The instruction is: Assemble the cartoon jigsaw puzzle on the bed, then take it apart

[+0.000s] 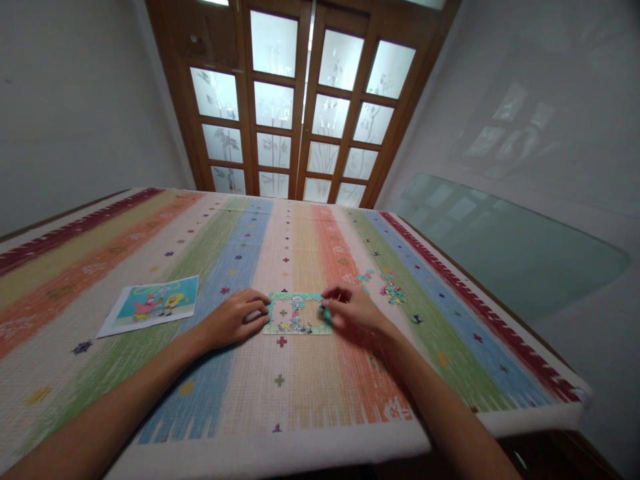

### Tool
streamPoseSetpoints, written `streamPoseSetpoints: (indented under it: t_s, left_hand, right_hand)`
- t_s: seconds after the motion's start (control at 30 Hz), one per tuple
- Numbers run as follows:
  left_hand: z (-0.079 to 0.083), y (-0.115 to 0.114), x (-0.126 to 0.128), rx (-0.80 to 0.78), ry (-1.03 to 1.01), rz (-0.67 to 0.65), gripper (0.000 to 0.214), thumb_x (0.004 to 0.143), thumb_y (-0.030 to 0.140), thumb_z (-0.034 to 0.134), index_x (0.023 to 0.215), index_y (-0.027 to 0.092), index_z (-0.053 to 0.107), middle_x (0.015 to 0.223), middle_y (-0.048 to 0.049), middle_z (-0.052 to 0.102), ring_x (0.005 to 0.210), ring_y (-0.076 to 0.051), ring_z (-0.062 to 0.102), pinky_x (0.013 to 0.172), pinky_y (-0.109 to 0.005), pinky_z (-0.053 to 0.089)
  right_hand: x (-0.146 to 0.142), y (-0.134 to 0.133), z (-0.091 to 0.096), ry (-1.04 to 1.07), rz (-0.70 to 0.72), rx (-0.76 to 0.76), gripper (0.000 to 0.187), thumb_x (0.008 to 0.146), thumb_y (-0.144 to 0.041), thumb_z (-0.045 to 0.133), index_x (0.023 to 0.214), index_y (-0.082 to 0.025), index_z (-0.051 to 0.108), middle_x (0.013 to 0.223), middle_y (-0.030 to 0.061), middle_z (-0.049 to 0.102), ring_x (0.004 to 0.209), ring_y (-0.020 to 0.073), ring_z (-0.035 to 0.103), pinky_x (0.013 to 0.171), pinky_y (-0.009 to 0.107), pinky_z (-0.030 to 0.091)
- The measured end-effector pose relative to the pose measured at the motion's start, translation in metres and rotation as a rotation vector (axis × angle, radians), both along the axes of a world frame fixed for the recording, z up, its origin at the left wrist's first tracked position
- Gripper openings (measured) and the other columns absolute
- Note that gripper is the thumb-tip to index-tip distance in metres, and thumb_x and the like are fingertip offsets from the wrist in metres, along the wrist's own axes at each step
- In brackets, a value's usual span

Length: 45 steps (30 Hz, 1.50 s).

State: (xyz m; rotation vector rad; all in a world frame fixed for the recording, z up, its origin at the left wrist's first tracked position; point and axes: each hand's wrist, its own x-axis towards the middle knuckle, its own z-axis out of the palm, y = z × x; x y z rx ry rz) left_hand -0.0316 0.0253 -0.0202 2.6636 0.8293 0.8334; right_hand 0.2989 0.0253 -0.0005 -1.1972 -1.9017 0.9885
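A small, partly built jigsaw puzzle lies on the striped tablecloth between my hands. My left hand rests at the puzzle's left edge, fingers curled and touching it. At the right edge my right hand has its fingertips pinched on a teal puzzle piece. Loose puzzle pieces lie in a small heap just right of my right hand.
A cartoon reference picture lies flat to the left of my left hand. The table's right edge and near edge are close. Wooden glazed doors stand behind the table; a glass pane leans at the right.
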Motion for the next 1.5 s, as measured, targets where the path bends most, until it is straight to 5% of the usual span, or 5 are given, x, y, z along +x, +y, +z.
streamPoseSetpoints:
  t_s: [0.27,1.0,1.33,1.5]
  left_hand:
    - [0.002,-0.002,0.002,-0.004,-0.003,0.006,0.017,0.1,0.03,0.053,0.095,0.02,0.066,0.109,-0.0093,0.069,0.101,-0.024,0.066,0.092,-0.041,0.053]
    - [0.003,-0.004,0.004,0.048,0.039,0.026,0.019,0.1,0.031,0.051,0.097,0.02,0.067,0.109,-0.0091,0.07,0.101,-0.025,0.066,0.091,-0.041,0.052]
    - [0.004,-0.004,0.003,0.082,0.067,0.023,0.022,0.102,0.031,0.049,0.101,0.019,0.068,0.11,-0.01,0.071,0.101,-0.025,0.067,0.09,-0.041,0.053]
    - [0.003,-0.004,0.002,0.102,0.075,0.028,0.022,0.102,0.03,0.049,0.103,0.018,0.067,0.11,-0.0103,0.07,0.101,-0.025,0.067,0.089,-0.04,0.053]
  right_hand:
    - [-0.041,-0.019,-0.011,-0.085,0.086,-0.002,0.011,0.085,-0.019,0.073,0.093,-0.02,0.079,0.088,0.0045,0.077,0.077,0.0168,0.065,0.073,0.03,0.049]
    - [-0.049,-0.024,-0.013,-0.381,0.057,0.397,0.008,0.091,-0.022,0.071,0.088,-0.021,0.079,0.091,0.0065,0.066,0.093,0.0226,0.057,0.088,0.039,0.044]
    - [-0.043,-0.023,-0.01,-0.291,0.052,0.32,0.014,0.085,-0.021,0.076,0.098,-0.022,0.079,0.091,0.0053,0.066,0.092,0.0217,0.06,0.085,0.037,0.045]
    - [-0.045,-0.025,-0.013,-0.327,0.095,0.34,0.003,0.085,-0.02,0.077,0.088,-0.022,0.078,0.092,0.005,0.066,0.095,0.0216,0.058,0.087,0.036,0.045]
